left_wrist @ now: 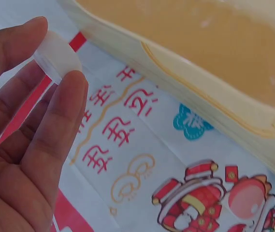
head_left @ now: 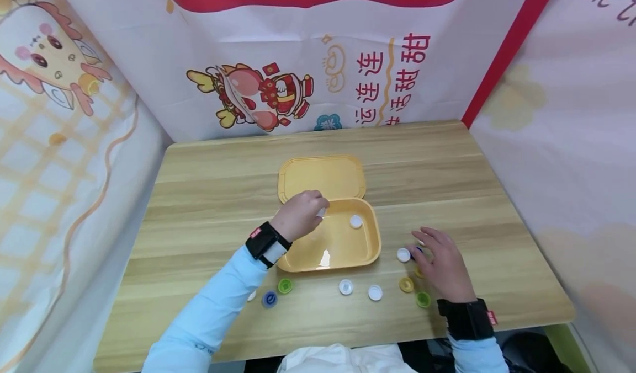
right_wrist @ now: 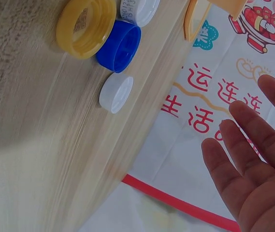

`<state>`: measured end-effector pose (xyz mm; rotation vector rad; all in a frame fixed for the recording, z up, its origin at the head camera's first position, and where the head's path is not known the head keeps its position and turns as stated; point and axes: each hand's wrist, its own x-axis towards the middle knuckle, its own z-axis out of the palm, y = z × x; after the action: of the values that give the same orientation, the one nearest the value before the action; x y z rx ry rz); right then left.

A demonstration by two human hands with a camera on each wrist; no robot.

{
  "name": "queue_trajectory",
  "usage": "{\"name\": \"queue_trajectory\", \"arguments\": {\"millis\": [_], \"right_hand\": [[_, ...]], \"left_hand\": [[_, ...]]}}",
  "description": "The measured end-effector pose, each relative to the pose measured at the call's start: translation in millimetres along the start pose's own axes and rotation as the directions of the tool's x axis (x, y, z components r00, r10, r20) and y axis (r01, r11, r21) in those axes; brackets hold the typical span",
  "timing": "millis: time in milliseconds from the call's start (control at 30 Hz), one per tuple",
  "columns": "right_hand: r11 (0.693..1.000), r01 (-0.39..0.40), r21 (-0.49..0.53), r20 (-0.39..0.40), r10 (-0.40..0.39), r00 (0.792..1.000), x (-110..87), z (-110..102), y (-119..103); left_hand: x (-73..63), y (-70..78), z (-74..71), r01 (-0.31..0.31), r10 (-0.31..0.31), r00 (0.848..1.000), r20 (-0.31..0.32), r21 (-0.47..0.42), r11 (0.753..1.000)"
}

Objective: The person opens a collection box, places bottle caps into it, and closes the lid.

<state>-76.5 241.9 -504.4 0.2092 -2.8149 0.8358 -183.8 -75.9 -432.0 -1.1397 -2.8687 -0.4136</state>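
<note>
My left hand point(head_left: 300, 216) pinches a white bottle cap point(left_wrist: 57, 57) between thumb and fingertips, over the left part of a yellow plastic box point(head_left: 376, 246). Inside that box lies another white cap point(head_left: 355, 221). To the right of the box, my right hand point(head_left: 444, 265) hovers over a small group of caps, its fingers spread and holding nothing. In the right wrist view, a yellow cap point(right_wrist: 86, 29), a blue cap point(right_wrist: 119, 47) and a white cap point(right_wrist: 116, 93) lie on the table beside this hand. The hand partly hides the group in the head view.
The yellow lid point(head_left: 322, 177) lies flat just behind the box. Along the front are two white caps, one of them here point(head_left: 375, 292), a green cap point(head_left: 285, 286) and a blue cap point(head_left: 270, 299). Another green cap point(head_left: 423, 299) lies near my right wrist. Printed cloth hangs around the table point(head_left: 199, 207).
</note>
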Motion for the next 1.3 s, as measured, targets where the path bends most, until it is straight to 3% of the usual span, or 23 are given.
{"name": "queue_trajectory", "arguments": {"millis": [233,367,567,867,1300], "right_hand": [[1.000,0.002,-0.002,0.005,-0.002,1.000,2.7,0.3,-1.3],[1.000,0.001,0.006,0.006,-0.001,1.000,3.2,-0.1,-1.5],[0.999,-0.017,0.028,0.025,0.016,1.000,3.2,1.0,-3.8],[0.999,-0.026,0.021,0.036,0.025,0.999,-0.2,1.8,-2.8],[0.999,-0.029,0.017,0.041,0.028,0.999,-0.4,2.9,-2.6]], "left_hand": [[23.6,6.3,19.0,-0.005,0.002,0.991,0.131,0.015,1.000],[37.7,9.5,35.4,-0.034,0.027,0.985,0.172,0.034,0.999],[51.0,7.8,63.4,-0.014,0.010,0.973,0.230,0.014,1.000],[54.9,1.8,90.4,0.000,-0.019,0.981,0.192,0.097,0.995],[60.5,3.5,106.6,0.026,-0.068,0.976,0.204,0.202,0.979]]}}
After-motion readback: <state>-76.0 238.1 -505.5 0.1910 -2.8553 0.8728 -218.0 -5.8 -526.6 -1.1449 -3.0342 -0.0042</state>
